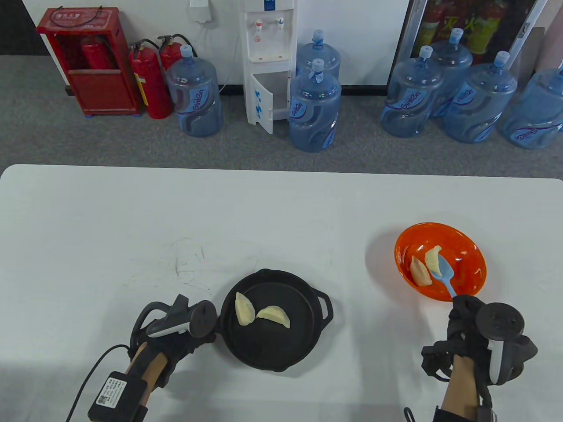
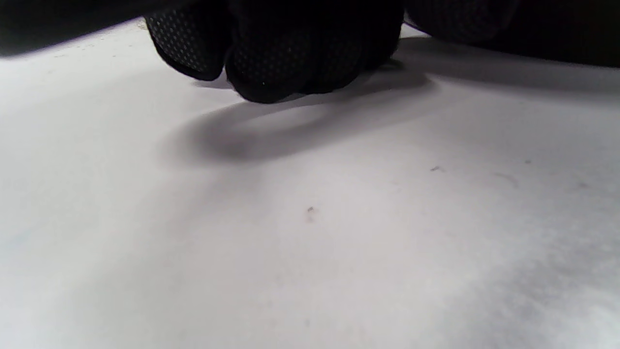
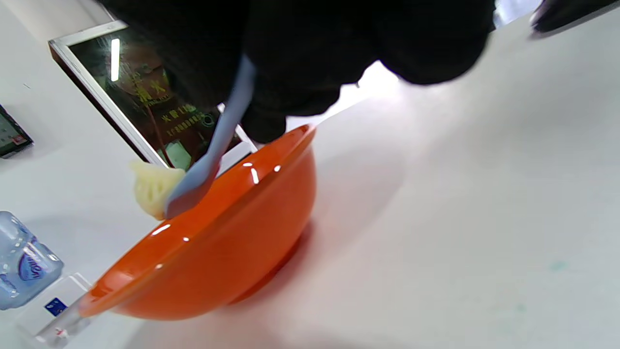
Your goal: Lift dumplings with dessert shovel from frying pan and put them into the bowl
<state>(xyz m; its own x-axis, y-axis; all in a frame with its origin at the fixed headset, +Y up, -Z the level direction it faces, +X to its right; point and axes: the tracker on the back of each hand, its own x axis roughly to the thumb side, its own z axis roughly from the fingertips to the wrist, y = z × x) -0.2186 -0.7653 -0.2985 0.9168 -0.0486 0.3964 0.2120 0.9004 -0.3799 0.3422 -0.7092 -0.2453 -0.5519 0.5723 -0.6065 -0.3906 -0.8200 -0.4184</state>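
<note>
A black frying pan sits at the table's near middle with two pale dumplings in it. My left hand is at the pan's left rim, its curled fingers down on the table; the pan's handle is hidden under it. To the right stands the orange bowl, with one dumpling lying inside. My right hand grips the blue dessert shovel. Its blade is over the bowl with another dumpling against it.
The white table stretches wide to the left and back. Beyond its far edge, on the floor, stand water jugs, a water dispenser and red fire extinguishers.
</note>
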